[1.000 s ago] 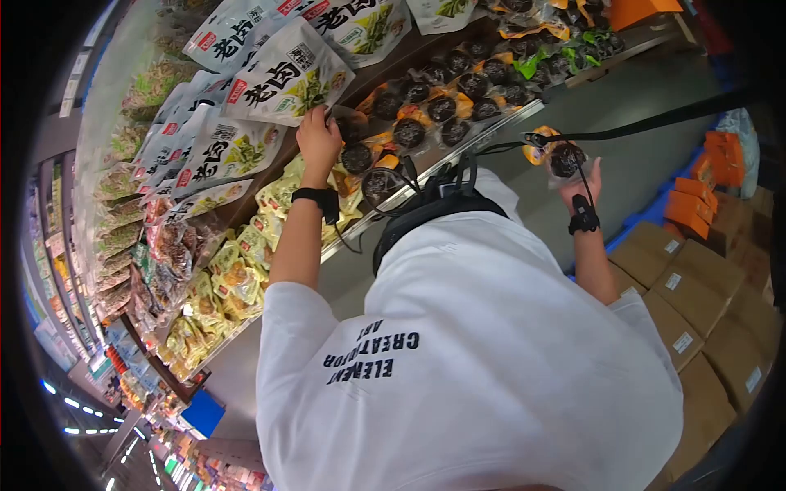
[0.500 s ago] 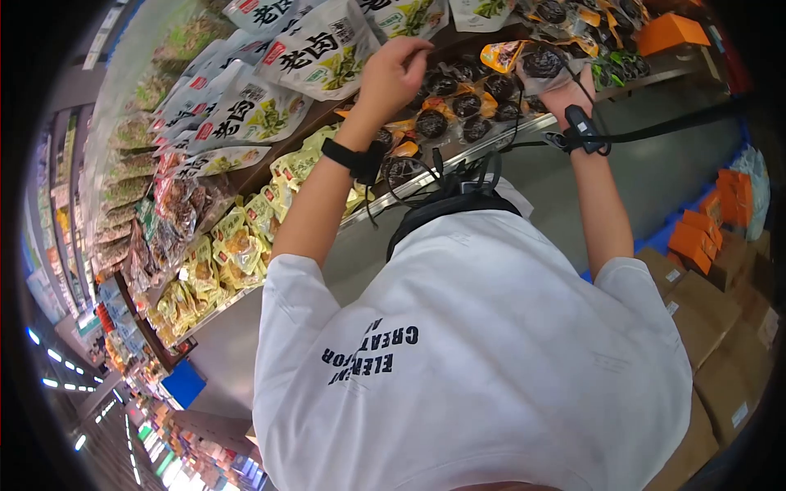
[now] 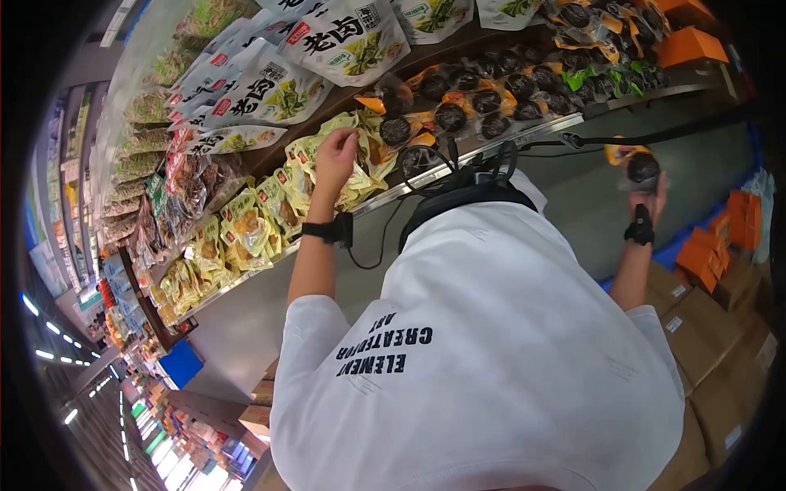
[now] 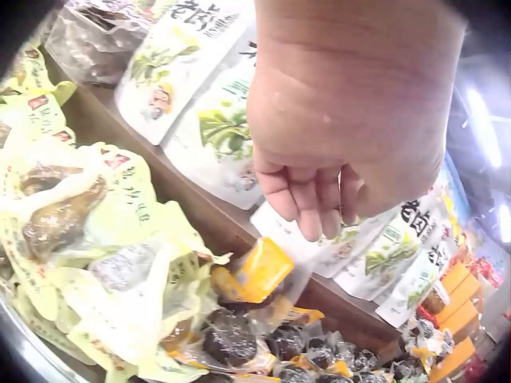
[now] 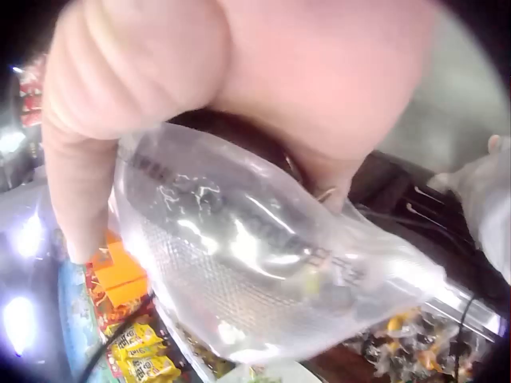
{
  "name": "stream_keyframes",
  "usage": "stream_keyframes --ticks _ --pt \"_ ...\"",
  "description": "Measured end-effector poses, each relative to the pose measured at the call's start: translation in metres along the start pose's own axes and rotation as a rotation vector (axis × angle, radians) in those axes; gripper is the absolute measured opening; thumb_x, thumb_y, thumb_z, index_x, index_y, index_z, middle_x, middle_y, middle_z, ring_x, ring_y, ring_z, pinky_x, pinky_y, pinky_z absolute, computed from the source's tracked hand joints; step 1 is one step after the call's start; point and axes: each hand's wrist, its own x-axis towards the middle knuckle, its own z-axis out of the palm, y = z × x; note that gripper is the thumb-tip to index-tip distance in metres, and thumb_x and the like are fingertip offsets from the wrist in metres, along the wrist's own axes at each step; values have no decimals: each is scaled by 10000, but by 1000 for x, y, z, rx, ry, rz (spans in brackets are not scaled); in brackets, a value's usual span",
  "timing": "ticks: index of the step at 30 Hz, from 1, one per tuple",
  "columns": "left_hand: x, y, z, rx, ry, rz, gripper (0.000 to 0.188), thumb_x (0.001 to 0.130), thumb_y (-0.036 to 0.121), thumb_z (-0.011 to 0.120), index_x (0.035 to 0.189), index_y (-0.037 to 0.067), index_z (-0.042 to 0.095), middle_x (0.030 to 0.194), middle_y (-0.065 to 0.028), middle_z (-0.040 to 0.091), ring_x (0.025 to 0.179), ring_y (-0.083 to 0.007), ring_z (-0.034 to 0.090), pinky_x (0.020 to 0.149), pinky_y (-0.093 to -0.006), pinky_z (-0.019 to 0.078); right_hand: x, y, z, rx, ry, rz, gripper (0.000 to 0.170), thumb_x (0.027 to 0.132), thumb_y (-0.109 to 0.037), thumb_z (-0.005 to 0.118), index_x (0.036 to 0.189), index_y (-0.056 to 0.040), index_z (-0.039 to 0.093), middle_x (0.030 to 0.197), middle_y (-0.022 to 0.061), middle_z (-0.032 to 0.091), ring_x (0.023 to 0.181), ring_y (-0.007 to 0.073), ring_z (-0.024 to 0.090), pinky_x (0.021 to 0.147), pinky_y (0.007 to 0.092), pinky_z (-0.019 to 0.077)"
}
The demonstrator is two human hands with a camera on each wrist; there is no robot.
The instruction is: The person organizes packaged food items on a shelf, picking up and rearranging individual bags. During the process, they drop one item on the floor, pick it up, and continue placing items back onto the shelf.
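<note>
My right hand (image 3: 653,200) holds a clear plastic pack with a dark round food item inside (image 3: 642,171) and an orange-yellow label at one end. In the right wrist view, fingers and thumb grip the sides of this clear pack (image 5: 231,239), with printing visible on the film. My left hand (image 3: 334,166) is empty over the pale yellow food pouches (image 3: 246,225), near the row of similar dark round packs (image 3: 485,102). Loosely curled fingers hang from that hand in the left wrist view, in front of white pouches with green vegetable pictures (image 4: 227,132).
White stand-up pouches (image 3: 348,45) line the back of the display. A metal edge (image 3: 540,127) runs along its front. Orange boxes (image 3: 704,254) and brown cartons (image 3: 720,327) stand low on the right. A black strap (image 3: 679,129) crosses near the right hand.
The left hand has moved from the white pouches toward the yellow ones. The right hand carried its pack over the display, then back out to the right, still holding it.
</note>
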Motion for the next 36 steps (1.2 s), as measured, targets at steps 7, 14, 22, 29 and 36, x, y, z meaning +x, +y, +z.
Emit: stream_keyframes --ticks 7,14,22,29,36 --pt "32 27 -26 12 26 -30 197 926 124 589 1058 -16 633 892 -20 651 819 -71 585 735 -216 460 -17 -92 133 -575 -328 -55 476 915 -214 551 1319 27 479 1245 137 550 1156 240 545 1014 321 408" --pt "39 53 -6 132 9 265 173 895 119 599 1017 7 650 907 -81 657 791 -157 618 736 -275 483 18 -91 128 -1631 -439 151 545 833 -272 700 1287 -42 505 994 18 600 895 120 569 825 253 450" --pt "27 51 -13 106 114 170 145 873 97 602 968 5 661 860 -110 660 759 -170 641 702 -278 491 29 -83 144 -300 -163 -117 490 896 -287 622 1278 -7 496 1233 145 563 1174 288 524 1059 465 371" --pt "84 173 45 96 164 796 179 812 9 565 956 37 666 888 -134 665 836 -303 639 746 -358 500 2 58 307 134 -620 34 548 874 -396 677 1232 -21 502 1100 95 609 984 233 603 835 418 512" --pt "100 207 104 112 -12 729 194 866 29 554 1030 52 656 934 -115 655 866 -269 641 766 -332 494 4 125 312 216 -528 419 841 860 -667 487 1388 -21 383 1407 137 447 1269 317 444 1110 472 303"
